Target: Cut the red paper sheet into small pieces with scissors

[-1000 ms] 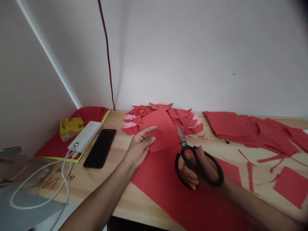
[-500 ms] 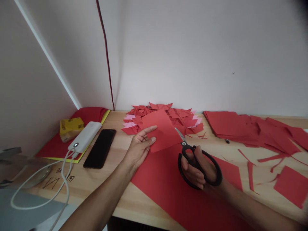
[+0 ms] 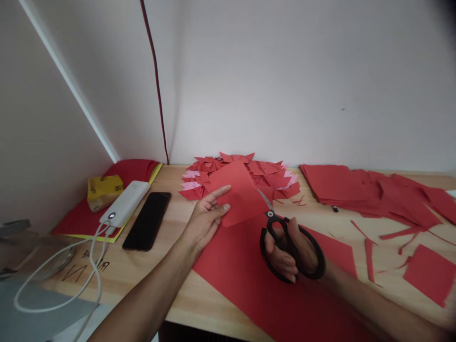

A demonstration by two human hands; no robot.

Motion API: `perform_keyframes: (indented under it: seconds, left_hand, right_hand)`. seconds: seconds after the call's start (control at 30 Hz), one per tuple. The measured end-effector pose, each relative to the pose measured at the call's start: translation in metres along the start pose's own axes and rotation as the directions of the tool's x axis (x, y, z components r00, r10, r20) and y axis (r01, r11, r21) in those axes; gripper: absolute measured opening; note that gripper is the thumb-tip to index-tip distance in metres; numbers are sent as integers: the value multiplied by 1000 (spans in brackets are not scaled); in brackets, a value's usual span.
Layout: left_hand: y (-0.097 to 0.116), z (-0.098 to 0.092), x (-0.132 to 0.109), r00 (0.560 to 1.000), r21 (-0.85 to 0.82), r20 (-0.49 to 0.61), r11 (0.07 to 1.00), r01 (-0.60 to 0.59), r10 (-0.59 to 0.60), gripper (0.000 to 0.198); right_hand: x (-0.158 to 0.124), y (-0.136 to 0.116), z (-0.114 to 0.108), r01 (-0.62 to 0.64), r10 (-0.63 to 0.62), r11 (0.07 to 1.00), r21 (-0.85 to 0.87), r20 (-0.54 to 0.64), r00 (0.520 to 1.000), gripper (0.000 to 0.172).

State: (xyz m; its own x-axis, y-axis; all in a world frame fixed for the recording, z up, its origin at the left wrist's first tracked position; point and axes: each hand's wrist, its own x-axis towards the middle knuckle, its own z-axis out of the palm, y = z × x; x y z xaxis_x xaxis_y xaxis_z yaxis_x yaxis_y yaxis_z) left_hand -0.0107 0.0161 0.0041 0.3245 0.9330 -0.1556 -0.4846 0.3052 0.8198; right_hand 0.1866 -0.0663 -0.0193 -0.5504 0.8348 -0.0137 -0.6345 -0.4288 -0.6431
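Note:
My left hand point(image 3: 206, 219) pinches the left edge of a red paper sheet point(image 3: 239, 194) and holds it raised over the table. My right hand point(image 3: 289, 251) grips black-handled scissors point(image 3: 285, 232), fingers through the loops. The scissor blades meet the sheet's right edge. Under both hands lies a large red sheet point(image 3: 256, 280) flat on the wooden table point(image 3: 178, 223).
A heap of folded red and pink paper pieces point(image 3: 270, 173) lies by the wall. Red sheets point(image 3: 356, 187) and cut strips point(image 3: 368, 251) spread on the right. At left sit a black phone point(image 3: 147, 221), a white power bank point(image 3: 124, 203) with cable, and a yellow packet point(image 3: 105, 187).
The scissors moved slightly left, their blades now reaching the held sheet's right edge. My left hand and the sheet have stayed in place.

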Motion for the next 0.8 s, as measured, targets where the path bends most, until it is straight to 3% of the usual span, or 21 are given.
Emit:
perform_keyframes:
  seconds: [0.17,0.8]
  left_hand:
    - [-2,0,-1,1000,23,5,1000,5,-6,50]
    - [-4,1,-1,999,58,34,998,20,-22,51]
  right_hand:
    - [-5,-4,10,-22,21,1000,-14,-52,998,72]
    - [-10,-8,15,33,-47,996,-82,-175,983,67]
